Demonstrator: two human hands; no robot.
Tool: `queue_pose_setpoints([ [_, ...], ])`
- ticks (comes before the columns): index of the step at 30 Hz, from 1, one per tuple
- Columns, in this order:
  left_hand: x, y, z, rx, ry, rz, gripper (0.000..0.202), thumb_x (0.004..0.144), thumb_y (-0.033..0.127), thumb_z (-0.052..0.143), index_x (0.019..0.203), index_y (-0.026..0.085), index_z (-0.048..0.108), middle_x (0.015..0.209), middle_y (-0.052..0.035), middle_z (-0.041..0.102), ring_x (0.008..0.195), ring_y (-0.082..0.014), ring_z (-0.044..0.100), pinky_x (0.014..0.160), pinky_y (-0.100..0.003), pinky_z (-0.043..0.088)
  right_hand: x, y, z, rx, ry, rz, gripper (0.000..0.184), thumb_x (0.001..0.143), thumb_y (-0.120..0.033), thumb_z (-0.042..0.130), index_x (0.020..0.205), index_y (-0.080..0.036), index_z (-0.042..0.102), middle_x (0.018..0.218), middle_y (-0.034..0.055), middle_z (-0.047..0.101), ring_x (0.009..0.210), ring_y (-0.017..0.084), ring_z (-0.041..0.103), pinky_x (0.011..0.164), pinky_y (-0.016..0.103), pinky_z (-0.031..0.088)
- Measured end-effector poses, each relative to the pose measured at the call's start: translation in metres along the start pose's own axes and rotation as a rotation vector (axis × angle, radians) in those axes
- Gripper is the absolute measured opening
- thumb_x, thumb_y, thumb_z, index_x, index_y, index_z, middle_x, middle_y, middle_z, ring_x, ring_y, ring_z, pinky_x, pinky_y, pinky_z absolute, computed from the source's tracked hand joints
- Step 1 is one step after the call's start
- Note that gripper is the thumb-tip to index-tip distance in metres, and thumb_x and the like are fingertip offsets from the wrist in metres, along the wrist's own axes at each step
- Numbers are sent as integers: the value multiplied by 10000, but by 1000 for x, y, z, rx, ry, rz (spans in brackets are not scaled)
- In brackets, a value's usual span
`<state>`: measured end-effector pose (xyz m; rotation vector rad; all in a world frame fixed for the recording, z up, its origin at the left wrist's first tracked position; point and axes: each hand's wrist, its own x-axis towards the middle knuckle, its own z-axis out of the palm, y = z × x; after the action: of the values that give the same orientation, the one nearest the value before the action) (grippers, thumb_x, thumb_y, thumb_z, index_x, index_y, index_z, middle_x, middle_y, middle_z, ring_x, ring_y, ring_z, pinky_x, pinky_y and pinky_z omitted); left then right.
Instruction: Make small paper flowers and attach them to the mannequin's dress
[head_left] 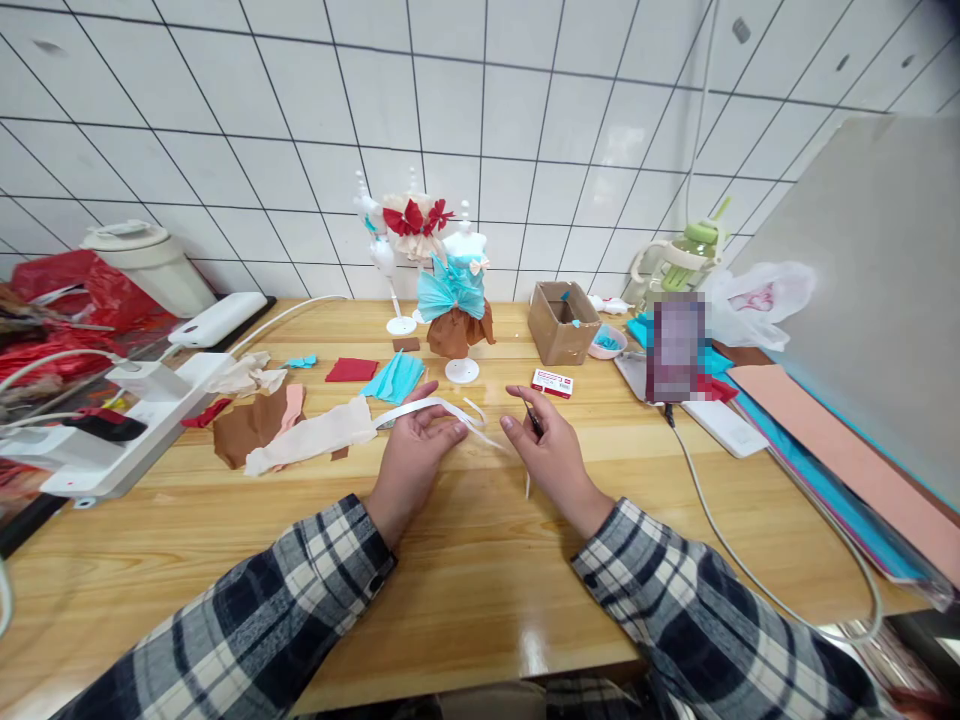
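Observation:
My left hand (415, 455) is closed on a long white strip of tape (450, 404), whose free end curves out past my thumb over the table. In my right hand (553, 455) is a small dark-handled tool (534, 420) with a thin tip; its exact kind is partly hidden by my fingers. A short white scrap (474, 408) lies between the hands. Left of my left hand are a cream crepe paper strip (315, 435), a blue pleated paper piece (395, 377) and brown paper (247, 430). Ahead stands a small mannequin (465, 245) dressed in blue and brown paper.
More small mannequins (382, 257) stand near the tiled wall. A cardboard box (564, 325), a red-and-white packet (552, 383) and a phone (677, 345) with a cable are to the right. A power strip (142, 435) lies left; coloured paper sheets (847, 440) line the right edge.

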<state>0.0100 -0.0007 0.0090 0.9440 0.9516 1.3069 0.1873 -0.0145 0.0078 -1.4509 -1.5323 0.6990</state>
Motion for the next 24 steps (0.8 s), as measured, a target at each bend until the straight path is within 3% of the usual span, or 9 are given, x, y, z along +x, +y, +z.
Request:
queue_pose_setpoints([
  [3, -2, -4, 2, 43, -55, -28, 724, 637, 156, 767, 1280, 238, 444, 899, 23, 617, 760, -101, 637, 728, -229, 501, -1, -1, 2, 6, -98, -26, 392, 846, -436, 533, 1164, -226, 623, 626, -41, 498, 534, 110, 412, 541, 234, 353],
  [7, -2, -3, 3, 42, -69, -64, 733, 624, 157, 769, 1277, 226, 443, 883, 17, 627, 753, -117, 646, 722, -242, 498, -2, 2, 6, -56, -255, 4, 311, 814, -462, 570, 949, -211, 694, 507, -61, 402, 487, 108, 389, 484, 226, 290],
  [9, -1, -2, 2, 52, -69, -69, 740, 622, 155, 771, 1281, 222, 440, 880, 15, 625, 747, -119, 647, 723, -245, 497, -1, 3, 7, -88, -251, 8, 269, 810, -436, 574, 883, -203, 687, 497, -62, 412, 483, 107, 393, 480, 223, 280],
  [13, -1, -4, 1, 106, -83, -107, 788, 617, 152, 778, 1313, 225, 416, 877, 15, 625, 718, -110, 643, 718, -244, 494, 2, 6, 3, -126, -146, -10, 226, 829, -391, 551, 864, -206, 676, 619, -26, 577, 552, 120, 473, 534, 225, 338],
  [19, -8, -2, 5, 127, -199, -185, 849, 608, 157, 787, 1357, 224, 393, 915, -13, 637, 686, -110, 629, 690, -256, 507, 7, 11, -3, -247, -107, 27, 194, 837, -362, 546, 865, -229, 685, 697, -8, 650, 607, 142, 538, 571, 241, 353],
  [24, -9, 1, 7, 101, -193, -182, 875, 597, 137, 796, 1362, 268, 391, 1275, -113, 567, 618, -53, 602, 678, -248, 516, 9, 16, 0, -266, -138, 46, 241, 848, -382, 525, 935, -235, 694, 730, 3, 653, 616, 149, 540, 591, 258, 372],
])
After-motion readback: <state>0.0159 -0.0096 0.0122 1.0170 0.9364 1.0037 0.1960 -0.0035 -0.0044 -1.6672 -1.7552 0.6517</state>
